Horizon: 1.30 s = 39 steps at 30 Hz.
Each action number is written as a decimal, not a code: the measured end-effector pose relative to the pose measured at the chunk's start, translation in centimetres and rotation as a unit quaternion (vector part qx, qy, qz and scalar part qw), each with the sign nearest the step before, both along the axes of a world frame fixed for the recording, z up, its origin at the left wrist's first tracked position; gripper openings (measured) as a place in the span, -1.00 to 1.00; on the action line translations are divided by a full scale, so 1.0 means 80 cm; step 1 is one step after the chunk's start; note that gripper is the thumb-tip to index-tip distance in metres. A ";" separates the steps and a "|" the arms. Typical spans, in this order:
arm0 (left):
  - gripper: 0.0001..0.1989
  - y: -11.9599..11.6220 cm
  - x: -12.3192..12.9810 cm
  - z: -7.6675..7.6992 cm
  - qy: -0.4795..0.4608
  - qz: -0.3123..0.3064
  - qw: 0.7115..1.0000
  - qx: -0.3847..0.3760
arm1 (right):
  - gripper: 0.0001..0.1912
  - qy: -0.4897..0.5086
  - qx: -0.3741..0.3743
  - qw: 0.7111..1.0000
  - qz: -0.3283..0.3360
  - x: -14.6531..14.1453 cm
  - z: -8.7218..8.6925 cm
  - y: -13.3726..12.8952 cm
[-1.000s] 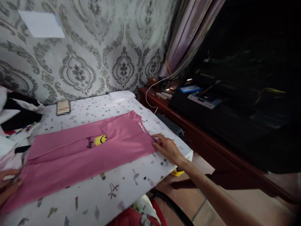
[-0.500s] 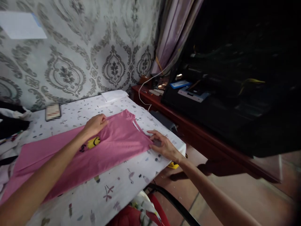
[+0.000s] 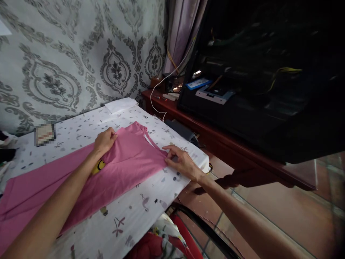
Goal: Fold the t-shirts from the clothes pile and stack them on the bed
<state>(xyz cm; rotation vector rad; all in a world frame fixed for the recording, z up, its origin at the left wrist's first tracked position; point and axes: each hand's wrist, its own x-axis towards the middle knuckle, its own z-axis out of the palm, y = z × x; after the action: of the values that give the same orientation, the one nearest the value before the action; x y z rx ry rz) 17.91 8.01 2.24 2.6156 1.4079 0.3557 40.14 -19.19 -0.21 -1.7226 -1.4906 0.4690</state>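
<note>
A pink T-shirt [image 3: 134, 151] lies stretched lengthwise over a white printed cloth, its neckline toward the right. My left hand [image 3: 105, 140] is closed on the shirt's far edge, pinching the fabric up a little. A yellow smiley print [image 3: 99, 167] shows beside my left wrist, partly covered by the forearm. At the shirt's right end, my right hand [image 3: 182, 162] pinches the corner near the neckline between thumb and curled fingers, with the index finger stretched out along it.
The printed cloth [image 3: 145, 201] covers a table against a patterned wall. Folded white paper [image 3: 121, 105] lies at the back. A blurred small box [image 3: 44, 133] stands at far left. On the right is a red-brown wooden desk [image 3: 215, 138] with a large black screen-like panel [image 3: 256, 118].
The view has swung right, so the scene sits further left. The left hand now has the fabric gathered under it, and its forearm hides more of the print. The right hand keeps its corner.
</note>
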 end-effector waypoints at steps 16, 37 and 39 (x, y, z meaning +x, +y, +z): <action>-0.63 -0.004 -0.085 0.017 -0.018 -0.090 0.987 -0.131 | -0.70 -0.133 0.012 0.991 0.009 -0.012 0.020 -0.001; -0.14 -0.099 -0.147 -0.041 0.046 -0.085 0.995 -0.039 | -0.36 -0.299 -0.048 0.944 0.131 -0.097 -0.028 0.250; -0.18 -0.102 -0.179 -0.041 0.052 -0.061 0.997 -0.023 | -0.34 -0.306 -0.051 0.942 0.129 -0.095 -0.030 0.251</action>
<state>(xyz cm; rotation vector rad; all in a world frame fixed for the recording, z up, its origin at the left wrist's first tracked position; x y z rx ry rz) 3.61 -0.15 -1.00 2.7012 1.2624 0.1726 32.51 0.87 -2.59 -1.8581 -2.1837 0.1389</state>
